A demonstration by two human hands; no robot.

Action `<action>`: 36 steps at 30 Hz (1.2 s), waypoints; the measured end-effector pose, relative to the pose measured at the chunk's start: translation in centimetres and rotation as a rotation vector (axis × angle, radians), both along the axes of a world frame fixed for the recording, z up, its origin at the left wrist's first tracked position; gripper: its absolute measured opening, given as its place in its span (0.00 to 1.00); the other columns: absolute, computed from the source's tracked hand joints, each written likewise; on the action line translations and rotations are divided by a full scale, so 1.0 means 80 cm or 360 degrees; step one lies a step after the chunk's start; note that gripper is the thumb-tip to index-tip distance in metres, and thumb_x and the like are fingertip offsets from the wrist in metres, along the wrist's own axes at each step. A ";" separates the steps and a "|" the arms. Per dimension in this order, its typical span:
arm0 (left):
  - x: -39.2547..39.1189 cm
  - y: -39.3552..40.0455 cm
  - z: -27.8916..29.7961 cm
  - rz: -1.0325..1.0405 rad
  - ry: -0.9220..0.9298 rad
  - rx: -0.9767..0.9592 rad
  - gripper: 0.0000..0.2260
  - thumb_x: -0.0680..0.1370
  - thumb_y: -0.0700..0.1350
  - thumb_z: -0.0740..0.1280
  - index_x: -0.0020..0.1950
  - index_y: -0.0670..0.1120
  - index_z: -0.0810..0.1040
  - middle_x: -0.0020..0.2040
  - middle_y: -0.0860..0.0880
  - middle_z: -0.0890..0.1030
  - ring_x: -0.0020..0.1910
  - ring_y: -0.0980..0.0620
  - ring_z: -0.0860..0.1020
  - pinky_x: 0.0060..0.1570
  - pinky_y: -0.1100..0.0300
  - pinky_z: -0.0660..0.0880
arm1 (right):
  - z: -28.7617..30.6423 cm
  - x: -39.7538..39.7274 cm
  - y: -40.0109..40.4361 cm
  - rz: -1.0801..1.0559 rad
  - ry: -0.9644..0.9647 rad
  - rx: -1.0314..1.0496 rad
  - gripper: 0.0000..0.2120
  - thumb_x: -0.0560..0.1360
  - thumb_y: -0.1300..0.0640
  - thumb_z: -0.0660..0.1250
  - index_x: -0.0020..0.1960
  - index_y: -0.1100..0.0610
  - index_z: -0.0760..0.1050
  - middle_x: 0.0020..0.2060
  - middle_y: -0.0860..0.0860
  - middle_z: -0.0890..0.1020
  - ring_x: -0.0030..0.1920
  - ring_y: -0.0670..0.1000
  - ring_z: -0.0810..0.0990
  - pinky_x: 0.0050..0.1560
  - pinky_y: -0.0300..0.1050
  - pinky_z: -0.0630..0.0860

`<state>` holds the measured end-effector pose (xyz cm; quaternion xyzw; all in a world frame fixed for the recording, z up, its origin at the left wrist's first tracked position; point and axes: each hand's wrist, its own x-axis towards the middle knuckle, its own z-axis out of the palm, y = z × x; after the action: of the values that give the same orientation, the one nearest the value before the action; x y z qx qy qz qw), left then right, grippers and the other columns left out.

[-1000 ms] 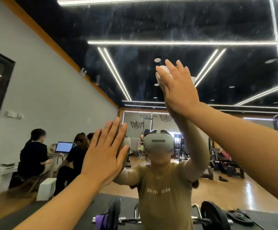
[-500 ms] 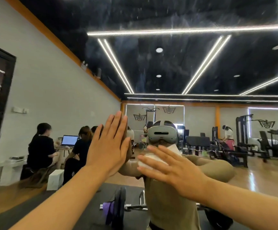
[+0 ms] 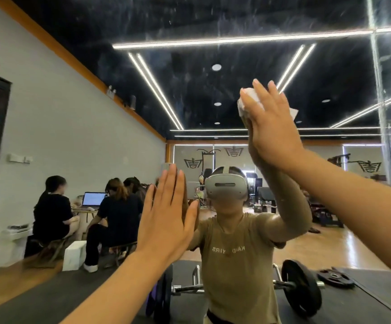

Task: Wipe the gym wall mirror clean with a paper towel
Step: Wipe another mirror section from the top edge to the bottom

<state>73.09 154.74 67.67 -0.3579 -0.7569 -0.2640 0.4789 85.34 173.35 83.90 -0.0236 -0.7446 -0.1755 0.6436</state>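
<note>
The wall mirror [image 3: 189,90] fills the whole view, streaked and speckled over its dark upper part. My right hand [image 3: 273,129] is raised high at the right, fingers straight, pressing a crumpled white paper towel [image 3: 248,101] flat against the glass. Only the towel's edges show past my fingers and palm. My left hand [image 3: 168,216] lies flat on the mirror lower down, left of centre, fingers straight and together, holding nothing.
A vertical seam [image 3: 376,90] between mirror panels runs down the right side. The glass reflects me, a barbell [image 3: 299,286] and plate on a dark mat, seated people with a laptop [image 3: 94,198] at the left, and gym machines far right.
My right hand has swept the towel from low near the centre back up and to the right on the glass. My left hand stays planted on the mirror.
</note>
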 end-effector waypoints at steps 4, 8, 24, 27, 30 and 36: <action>-0.003 0.013 -0.013 -0.0010 0.0082 0.0089 0.32 0.81 0.63 0.40 0.80 0.50 0.36 0.80 0.53 0.34 0.78 0.58 0.33 0.77 0.57 0.34 | -0.085 -0.010 0.011 0.0070 -0.0137 0.0269 0.31 0.77 0.68 0.65 0.76 0.54 0.62 0.77 0.57 0.64 0.78 0.62 0.57 0.78 0.57 0.55; -0.002 0.030 -0.032 -0.0039 0.0158 0.0085 0.32 0.84 0.60 0.47 0.82 0.47 0.40 0.82 0.52 0.39 0.80 0.56 0.38 0.77 0.56 0.37 | -0.193 0.012 0.042 0.0083 -0.0470 0.0615 0.34 0.71 0.66 0.53 0.78 0.52 0.63 0.77 0.55 0.65 0.78 0.59 0.58 0.76 0.58 0.56; 0.028 0.055 -0.049 0.0047 0.0469 -0.0182 0.31 0.82 0.56 0.55 0.82 0.43 0.54 0.82 0.46 0.52 0.81 0.50 0.50 0.77 0.51 0.50 | 0.015 0.064 0.069 0.0072 0.0035 -0.0117 0.30 0.80 0.69 0.61 0.78 0.52 0.62 0.79 0.56 0.58 0.79 0.62 0.53 0.78 0.61 0.53; 0.027 0.060 -0.052 0.0053 0.0480 -0.0146 0.31 0.83 0.56 0.54 0.82 0.43 0.53 0.83 0.46 0.51 0.81 0.49 0.50 0.77 0.50 0.49 | 0.005 0.065 0.071 0.0049 0.0010 -0.0031 0.28 0.80 0.68 0.61 0.78 0.54 0.63 0.78 0.58 0.60 0.78 0.63 0.54 0.78 0.62 0.51; 0.029 0.069 -0.056 0.0049 0.0448 -0.0068 0.32 0.83 0.56 0.53 0.82 0.43 0.50 0.83 0.45 0.49 0.81 0.48 0.50 0.77 0.48 0.49 | -0.065 0.058 0.078 0.0074 -0.0124 0.0200 0.30 0.77 0.69 0.67 0.76 0.56 0.65 0.77 0.59 0.64 0.78 0.64 0.57 0.77 0.62 0.53; 0.042 0.090 -0.064 -0.0026 0.0316 0.0005 0.37 0.82 0.61 0.52 0.82 0.41 0.44 0.83 0.44 0.43 0.81 0.45 0.44 0.76 0.42 0.44 | -0.228 0.089 0.117 0.0115 -0.0606 0.0562 0.35 0.74 0.68 0.59 0.79 0.51 0.60 0.79 0.52 0.62 0.79 0.58 0.56 0.76 0.62 0.57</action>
<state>76.45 161.95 62.59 -0.3877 -0.7024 -0.2322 0.5499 92.46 182.71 65.68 0.1493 -0.8105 -0.2810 0.4918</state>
